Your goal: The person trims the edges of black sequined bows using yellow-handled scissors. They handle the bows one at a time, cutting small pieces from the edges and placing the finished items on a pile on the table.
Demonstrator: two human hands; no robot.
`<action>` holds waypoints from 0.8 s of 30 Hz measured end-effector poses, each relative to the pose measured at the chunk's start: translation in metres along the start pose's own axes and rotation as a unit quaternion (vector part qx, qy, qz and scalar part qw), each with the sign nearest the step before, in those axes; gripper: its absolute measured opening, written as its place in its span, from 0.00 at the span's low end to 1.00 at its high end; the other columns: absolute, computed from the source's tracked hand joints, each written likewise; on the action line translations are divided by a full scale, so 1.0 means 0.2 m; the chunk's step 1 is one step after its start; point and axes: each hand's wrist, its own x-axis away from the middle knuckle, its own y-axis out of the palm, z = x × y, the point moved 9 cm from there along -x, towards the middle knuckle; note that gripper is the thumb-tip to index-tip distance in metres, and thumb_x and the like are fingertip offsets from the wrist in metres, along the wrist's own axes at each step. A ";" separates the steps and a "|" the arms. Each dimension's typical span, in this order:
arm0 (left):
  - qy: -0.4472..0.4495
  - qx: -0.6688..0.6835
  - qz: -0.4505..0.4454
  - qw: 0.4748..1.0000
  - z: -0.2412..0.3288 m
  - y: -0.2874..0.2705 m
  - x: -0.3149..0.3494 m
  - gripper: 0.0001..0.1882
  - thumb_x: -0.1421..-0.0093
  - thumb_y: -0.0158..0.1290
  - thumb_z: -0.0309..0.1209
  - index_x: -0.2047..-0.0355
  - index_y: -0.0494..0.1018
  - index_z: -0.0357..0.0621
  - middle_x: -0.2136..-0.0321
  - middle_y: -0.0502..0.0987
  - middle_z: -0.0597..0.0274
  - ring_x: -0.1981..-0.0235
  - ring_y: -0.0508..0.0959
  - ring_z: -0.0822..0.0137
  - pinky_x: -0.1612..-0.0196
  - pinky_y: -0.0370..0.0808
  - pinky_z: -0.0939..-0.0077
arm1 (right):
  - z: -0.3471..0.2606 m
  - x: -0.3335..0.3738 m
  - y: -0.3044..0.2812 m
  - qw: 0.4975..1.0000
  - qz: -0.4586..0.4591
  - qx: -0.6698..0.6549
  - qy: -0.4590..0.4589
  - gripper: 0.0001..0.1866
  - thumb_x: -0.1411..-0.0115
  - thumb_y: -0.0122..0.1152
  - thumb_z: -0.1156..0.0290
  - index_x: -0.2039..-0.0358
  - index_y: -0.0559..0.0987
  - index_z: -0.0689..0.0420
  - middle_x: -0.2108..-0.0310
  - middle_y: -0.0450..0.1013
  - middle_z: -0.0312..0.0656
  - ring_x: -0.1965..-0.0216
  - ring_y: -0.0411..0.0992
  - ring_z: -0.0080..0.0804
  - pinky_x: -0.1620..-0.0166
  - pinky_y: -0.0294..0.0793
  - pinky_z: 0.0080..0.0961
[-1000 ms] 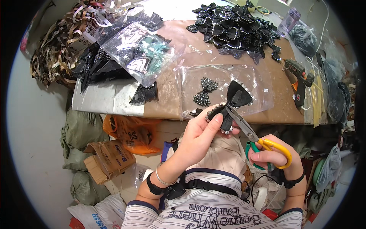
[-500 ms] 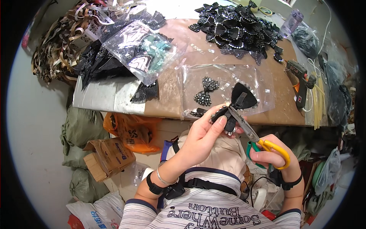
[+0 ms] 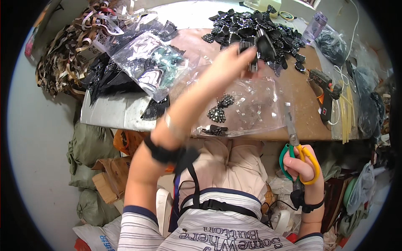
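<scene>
My left hand (image 3: 242,60), blurred by motion, is stretched far over the table and grips a black bow (image 3: 264,46). That bow is right at the near side of a heap of black, rhinestone-studded bows (image 3: 234,26). My right hand (image 3: 302,165) is closed round the green and yellow handles of a pair of scissors (image 3: 292,131), blades pointing away from me over the table's front edge. Between the hands, on a clear plastic sheet (image 3: 255,108), lie a studded bow (image 3: 220,108) and a smaller black bow piece (image 3: 215,130).
A glue gun (image 3: 321,94) with a white cord rests at the right, beside pale glue sticks (image 3: 346,111). A plastic bag (image 3: 146,62) lies on black fabric at the left, near piled ribbon strips (image 3: 63,62). A bottle (image 3: 315,27) stands at the back right.
My left hand has carried the black bow away from the scissors, forward to the heap. My right hand has drawn the scissors back slightly to the right, and their blades have left the bow.
</scene>
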 end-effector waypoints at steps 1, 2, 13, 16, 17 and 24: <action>0.019 0.012 0.016 1.000 0.06 -0.04 -0.11 0.36 0.38 0.50 0.43 0.41 0.52 0.26 0.56 0.74 0.41 0.64 0.80 0.64 0.62 0.78 0.68 | 0.01 0.00 -0.01 0.999 0.002 -0.038 -0.019 0.10 0.47 0.57 0.73 0.81 0.71 0.62 0.89 0.62 0.32 0.89 0.57 0.17 0.84 0.56 0.16; -0.029 -0.111 0.085 0.990 0.09 -0.11 -0.17 0.39 0.39 0.52 0.43 0.40 0.50 0.24 0.55 0.73 0.39 0.62 0.80 0.61 0.59 0.77 0.65 | 0.05 0.00 -0.02 0.996 0.009 -0.087 0.000 0.09 0.47 0.56 0.74 0.82 0.71 0.64 0.90 0.61 0.34 0.89 0.58 0.18 0.84 0.56 0.17; 0.032 -0.694 0.058 0.717 -0.33 -0.07 0.37 0.20 0.49 0.58 0.36 0.64 0.71 0.30 0.76 0.76 0.41 0.71 0.78 0.46 0.65 0.75 0.57 | 0.34 0.00 -0.02 0.982 0.021 -0.187 0.015 0.08 0.45 0.54 0.74 0.80 0.71 0.62 0.89 0.62 0.34 0.89 0.59 0.19 0.84 0.58 0.18; 0.018 -0.649 0.041 0.759 -0.31 -0.13 0.31 0.15 0.49 0.55 0.31 0.66 0.70 0.30 0.74 0.76 0.41 0.69 0.78 0.45 0.64 0.74 0.56 | 0.29 -0.02 0.00 0.986 0.022 -0.165 0.010 0.08 0.45 0.54 0.73 0.79 0.71 0.62 0.89 0.63 0.33 0.88 0.60 0.18 0.83 0.59 0.17; -0.048 -0.632 0.060 0.771 -0.31 -0.19 0.29 0.14 0.49 0.50 0.27 0.64 0.70 0.29 0.74 0.77 0.44 0.69 0.79 0.53 0.64 0.75 0.61 | 0.27 -0.03 0.02 0.989 0.015 -0.150 0.006 0.08 0.45 0.55 0.73 0.78 0.72 0.62 0.88 0.63 0.33 0.87 0.60 0.18 0.83 0.59 0.17; -0.157 0.073 0.044 0.984 -0.21 -0.05 0.53 0.17 0.37 0.40 0.26 0.48 0.63 0.35 0.65 0.76 0.53 0.67 0.76 0.68 0.62 0.74 0.75 | 0.05 -0.03 0.10 0.991 0.015 0.121 -0.061 0.09 0.44 0.57 0.70 0.74 0.73 0.63 0.86 0.64 0.37 0.84 0.63 0.21 0.78 0.61 0.21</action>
